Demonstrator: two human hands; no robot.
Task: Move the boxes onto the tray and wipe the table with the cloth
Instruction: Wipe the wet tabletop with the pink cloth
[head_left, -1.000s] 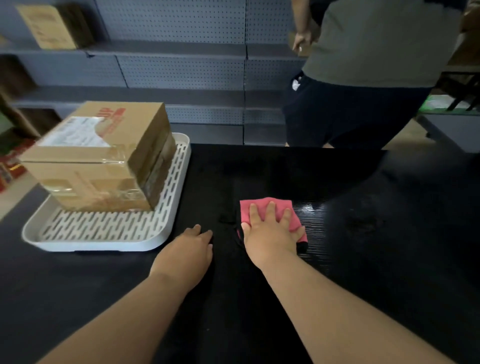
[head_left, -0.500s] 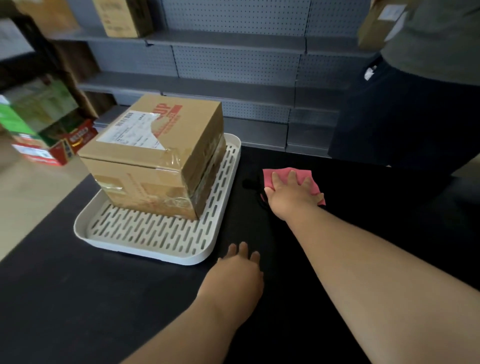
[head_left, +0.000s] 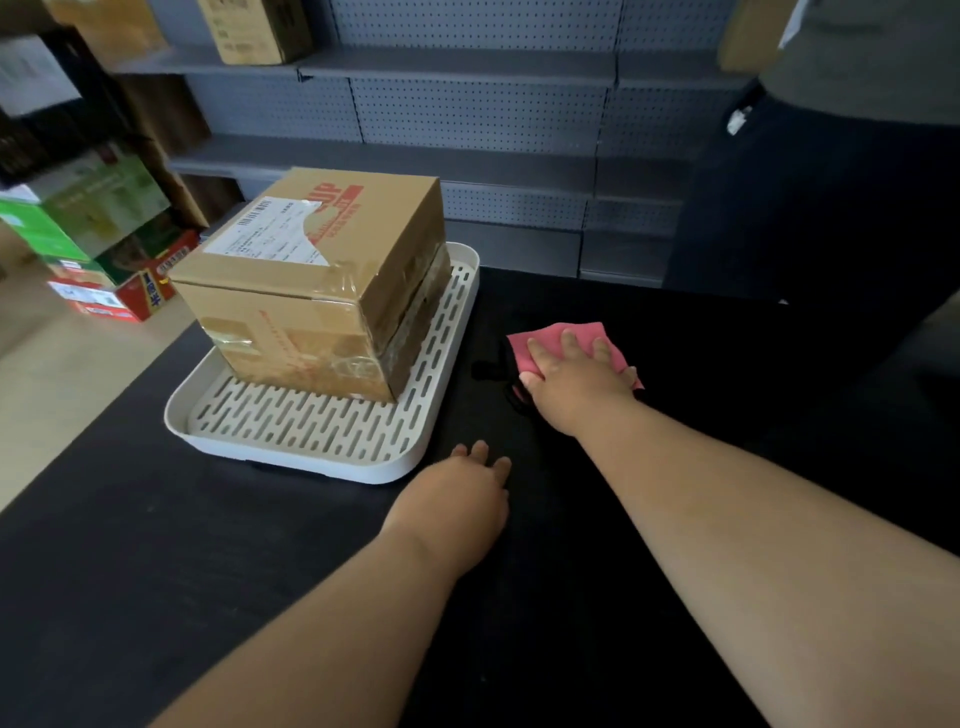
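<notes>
Two stacked cardboard boxes (head_left: 317, 280) stand on the white slotted tray (head_left: 311, 441) at the left of the black table (head_left: 130, 545); the upper one carries a shipping label and red print. A pink cloth (head_left: 576, 335) lies flat on the table to the right of the tray. My right hand (head_left: 571, 384) presses down on the cloth with fingers spread, covering most of it. My left hand (head_left: 457, 499) rests palm down on the table near the tray's front right corner, holding nothing.
A person in dark shorts (head_left: 810, 197) stands at the table's far right side, holding a box. Grey pegboard shelves (head_left: 467, 156) run behind the table. Coloured cartons (head_left: 104, 249) are stacked on the floor at the left.
My right hand has pushed the cloth away from me toward the table's far edge, next to the tray. My view has turned left. My left hand stayed flat on the table.
</notes>
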